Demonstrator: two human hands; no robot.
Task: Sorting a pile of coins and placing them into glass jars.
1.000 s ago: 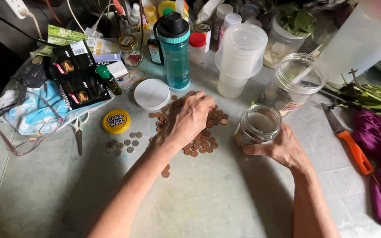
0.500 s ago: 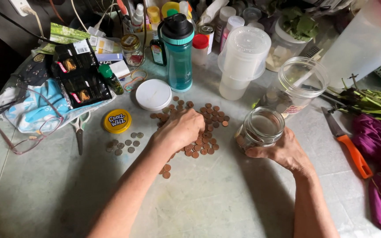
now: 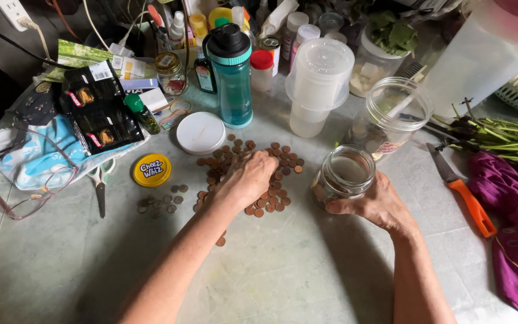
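we note the left hand (image 3: pixel 248 178) lying knuckles-up on the copper coins (image 3: pixel 283 157), fingers curled among them; whether it pinches any we cannot tell. the coins are heaped on the bench (image 3: pixel 283 270) just left of the glass jar (image 3: pixel 346 174). the right hand (image 3: pixel 379 203) cups the jar's near side. beyond the coins lies a white lid (image 3: pixel 200 132); right of the jar, an orange-handled knife (image 3: pixel 464 192).
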